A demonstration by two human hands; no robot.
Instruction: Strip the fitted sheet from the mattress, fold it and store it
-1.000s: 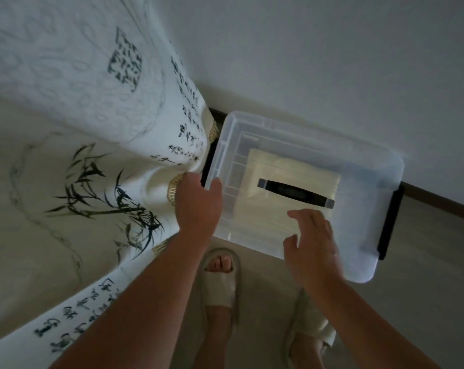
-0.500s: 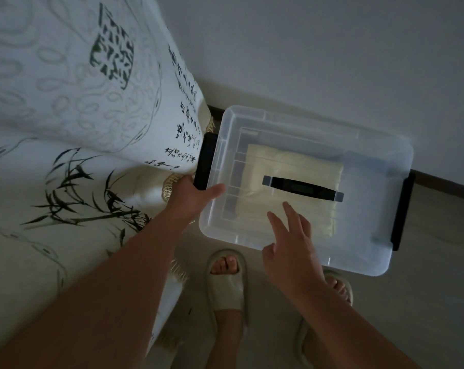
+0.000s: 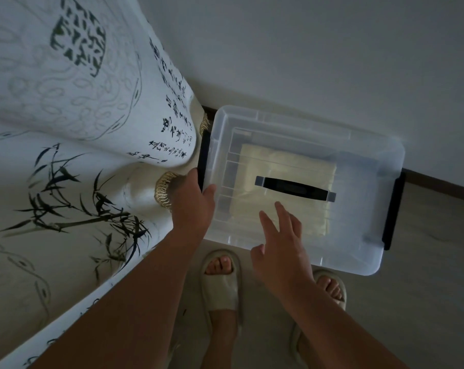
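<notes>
A clear plastic storage box (image 3: 364, 243) with a lid stands on the floor against the wall. Through the lid I see the folded cream sheet (image 3: 286, 166) inside. A black handle (image 3: 294, 188) lies across the lid's middle, and black latches sit at both ends. My left hand (image 3: 192, 202) grips the box's left end at the black latch (image 3: 202, 158), thumb on the lid. My right hand (image 3: 281, 243) rests on the lid near its front edge with straight, spread fingers.
The bed (image 3: 52, 182), covered in white cloth printed with bamboo and calligraphy, fills the left side and touches the box's left end. A gold fringe (image 3: 163, 191) hangs at its corner. My feet in pale slippers (image 3: 221, 280) stand just in front of the box. A wall runs behind.
The left hand slid from the lid's corner down to the left latch. The right hand drew back from beside the handle toward the lid's front edge.
</notes>
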